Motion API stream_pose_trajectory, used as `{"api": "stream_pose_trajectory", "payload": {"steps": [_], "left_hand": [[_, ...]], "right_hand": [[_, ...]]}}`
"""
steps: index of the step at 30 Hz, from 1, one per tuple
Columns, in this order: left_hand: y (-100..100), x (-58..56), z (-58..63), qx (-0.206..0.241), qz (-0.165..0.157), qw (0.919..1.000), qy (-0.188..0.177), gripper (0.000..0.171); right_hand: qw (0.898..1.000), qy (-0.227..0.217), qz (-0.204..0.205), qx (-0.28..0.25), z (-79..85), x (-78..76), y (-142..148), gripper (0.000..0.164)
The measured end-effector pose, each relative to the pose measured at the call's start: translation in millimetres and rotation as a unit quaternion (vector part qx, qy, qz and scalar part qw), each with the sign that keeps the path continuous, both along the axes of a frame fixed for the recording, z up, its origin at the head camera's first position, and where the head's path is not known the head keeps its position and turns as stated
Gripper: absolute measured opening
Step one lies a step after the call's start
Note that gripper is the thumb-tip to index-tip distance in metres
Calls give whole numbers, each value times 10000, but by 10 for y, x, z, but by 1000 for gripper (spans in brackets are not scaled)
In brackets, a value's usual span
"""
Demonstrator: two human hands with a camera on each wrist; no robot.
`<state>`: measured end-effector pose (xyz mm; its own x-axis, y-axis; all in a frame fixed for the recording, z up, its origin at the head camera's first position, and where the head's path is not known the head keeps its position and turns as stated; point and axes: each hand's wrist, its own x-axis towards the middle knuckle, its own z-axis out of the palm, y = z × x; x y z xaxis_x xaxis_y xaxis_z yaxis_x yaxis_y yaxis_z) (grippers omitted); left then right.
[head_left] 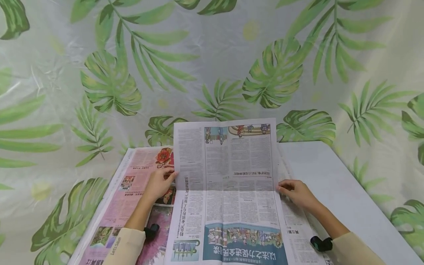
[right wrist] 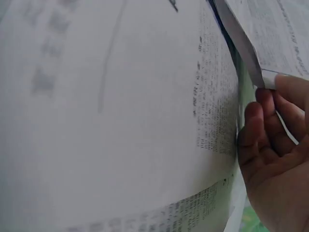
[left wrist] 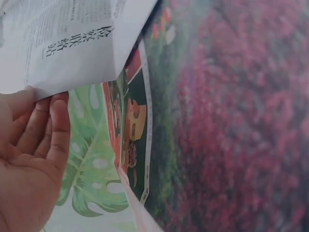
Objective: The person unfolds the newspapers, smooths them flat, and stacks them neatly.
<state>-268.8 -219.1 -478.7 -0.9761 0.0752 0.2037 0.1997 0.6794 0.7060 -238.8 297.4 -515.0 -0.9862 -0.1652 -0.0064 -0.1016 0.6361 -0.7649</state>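
Note:
A newspaper sheet with a crosswise crease stands partly raised in the middle of the head view, its printing upside down. My left hand pinches its left edge near the crease, thumb on the near face. On the opposite edge, my right hand pinches the paper at about the same height. The left wrist view has the sheet's corner between thumb and fingers of the left hand. In the right wrist view, the thumb and index finger of the right hand grip a folded edge.
Beneath lie more newspaper pages, a pink one at left and a black-and-white one at right. They rest on a white table. A leaf-patterned curtain hangs behind the table. Small dark cameras sit at both wrists.

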Motion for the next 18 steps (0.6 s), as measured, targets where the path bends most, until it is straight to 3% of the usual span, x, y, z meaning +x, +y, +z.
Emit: {"api": "stream_pose_trajectory", "payload": {"steps": [4, 13, 18], "left_hand": [[16, -6, -31, -115, 47, 9996, -244, 33], [49, -26, -133, -35, 211, 9963, -838, 30], [64, -54, -173, -79, 275, 9955, -906, 30]], "right_hand": [[9995, -220, 133, 156, -45, 8, 1, 28], [9995, -143, 166, 243, -100, -16, 0, 25], [9996, -179, 91, 209, -99, -1, -8, 29]]}}
